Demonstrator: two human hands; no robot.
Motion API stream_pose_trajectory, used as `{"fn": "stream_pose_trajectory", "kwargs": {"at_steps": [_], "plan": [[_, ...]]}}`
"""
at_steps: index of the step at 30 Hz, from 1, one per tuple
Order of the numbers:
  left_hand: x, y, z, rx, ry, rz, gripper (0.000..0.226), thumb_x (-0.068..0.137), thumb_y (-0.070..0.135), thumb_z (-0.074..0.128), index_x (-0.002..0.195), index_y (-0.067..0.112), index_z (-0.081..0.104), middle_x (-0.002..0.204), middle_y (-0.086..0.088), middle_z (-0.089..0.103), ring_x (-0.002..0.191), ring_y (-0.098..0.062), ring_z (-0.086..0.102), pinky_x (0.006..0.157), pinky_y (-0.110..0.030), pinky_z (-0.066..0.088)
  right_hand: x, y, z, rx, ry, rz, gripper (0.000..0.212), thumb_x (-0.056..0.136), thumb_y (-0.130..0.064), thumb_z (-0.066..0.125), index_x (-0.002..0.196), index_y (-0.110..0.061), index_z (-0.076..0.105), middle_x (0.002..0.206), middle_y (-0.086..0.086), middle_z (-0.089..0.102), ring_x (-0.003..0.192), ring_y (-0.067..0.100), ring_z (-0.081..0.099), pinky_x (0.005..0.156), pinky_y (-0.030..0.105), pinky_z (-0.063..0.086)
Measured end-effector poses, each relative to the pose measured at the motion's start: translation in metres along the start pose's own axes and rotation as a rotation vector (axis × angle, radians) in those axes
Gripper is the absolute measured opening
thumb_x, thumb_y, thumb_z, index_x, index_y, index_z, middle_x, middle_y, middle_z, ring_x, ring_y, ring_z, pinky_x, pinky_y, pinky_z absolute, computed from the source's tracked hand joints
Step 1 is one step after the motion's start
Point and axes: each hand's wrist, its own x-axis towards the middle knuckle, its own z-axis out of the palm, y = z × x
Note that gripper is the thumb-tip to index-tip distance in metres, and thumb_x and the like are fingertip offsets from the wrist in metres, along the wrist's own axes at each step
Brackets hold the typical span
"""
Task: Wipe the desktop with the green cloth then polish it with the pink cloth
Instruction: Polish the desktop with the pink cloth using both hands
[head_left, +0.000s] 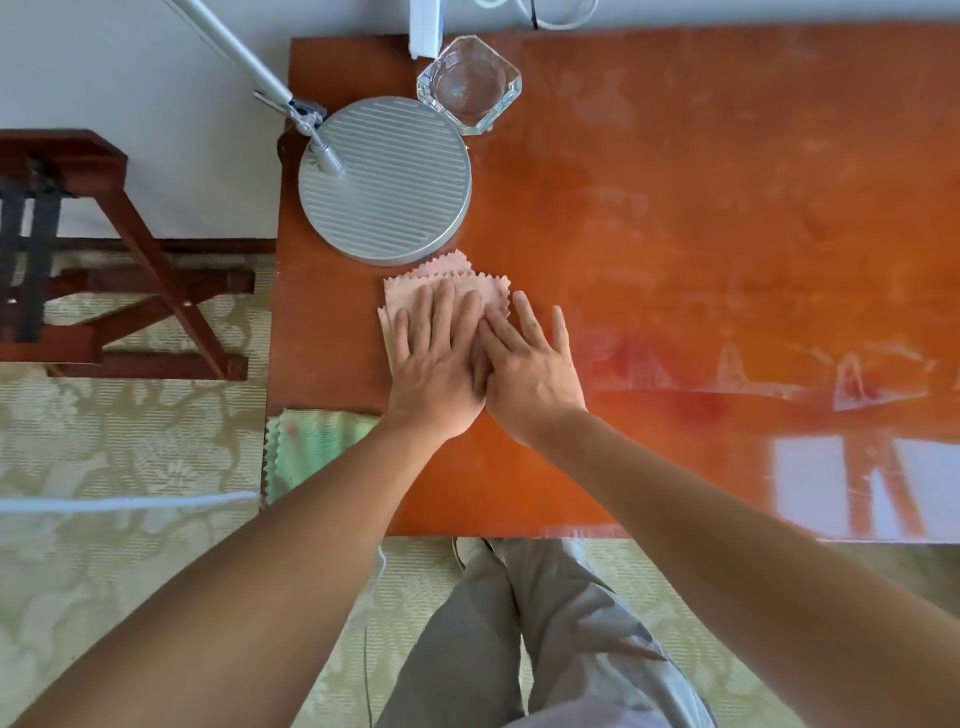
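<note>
A pink cloth (451, 275) with zigzag edges lies folded on the orange-brown desktop (701, 234), just in front of the lamp base. My left hand (436, 358) lies flat on it with straight fingers. My right hand (527, 364) is flat beside it, its index finger on the cloth's right edge and the other fingers on the bare wood. The green cloth (311, 447) lies at the desk's near left corner, partly under my left forearm.
A round ribbed silver lamp base (387, 179) stands at the back left with its arm rising left. A glass ashtray (469, 83) sits behind it. A wooden folding stand (119, 260) is on the floor to the left. My legs are below the desk's front edge.
</note>
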Motion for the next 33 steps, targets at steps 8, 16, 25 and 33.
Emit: {"fn": "stream_pose_trajectory", "kwargs": {"at_steps": [8,16,25,33], "plan": [[-0.103,0.006,0.033,-0.063,0.020,0.028,0.067,0.101,0.047,0.016,0.163,0.022,0.008,0.170,-0.010,-0.001,0.157,-0.030,-0.004,0.124,-0.055,0.008,-0.093,-0.034,0.033,0.040,0.104,-0.060,0.053,0.090,-0.022,0.049,0.139,-0.001,0.055,0.149,0.016,0.048,0.146,0.040,0.029,0.114,0.065,0.025],[-0.155,0.004,0.049,-0.117,-0.011,0.061,0.065,0.105,0.046,0.010,0.162,0.016,0.001,0.169,-0.011,-0.009,0.156,-0.030,-0.012,0.127,-0.049,0.001,-0.135,-0.040,0.057,0.035,0.143,-0.058,0.050,0.094,-0.024,0.039,0.136,-0.008,0.060,0.147,0.008,0.052,0.143,0.041,0.034,0.111,0.070,0.026],[-0.124,0.014,0.040,-0.112,-0.062,0.015,0.066,0.104,0.049,0.011,0.159,0.023,-0.015,0.165,-0.007,-0.024,0.153,-0.029,-0.023,0.124,-0.051,-0.008,-0.115,-0.028,0.053,-0.002,0.095,-0.029,0.059,0.093,-0.028,0.030,0.146,-0.009,0.049,0.156,0.005,0.040,0.149,0.039,0.021,0.114,0.071,0.017],[-0.024,0.009,0.012,-0.100,-0.069,0.107,0.068,0.104,0.046,0.022,0.161,0.025,-0.009,0.169,-0.006,-0.020,0.154,-0.027,-0.022,0.124,-0.049,-0.013,-0.045,0.002,0.028,0.013,0.098,0.112,0.063,0.097,-0.027,0.029,0.159,-0.018,0.021,0.166,-0.004,0.014,0.153,0.031,-0.005,0.118,0.064,-0.005]]}}
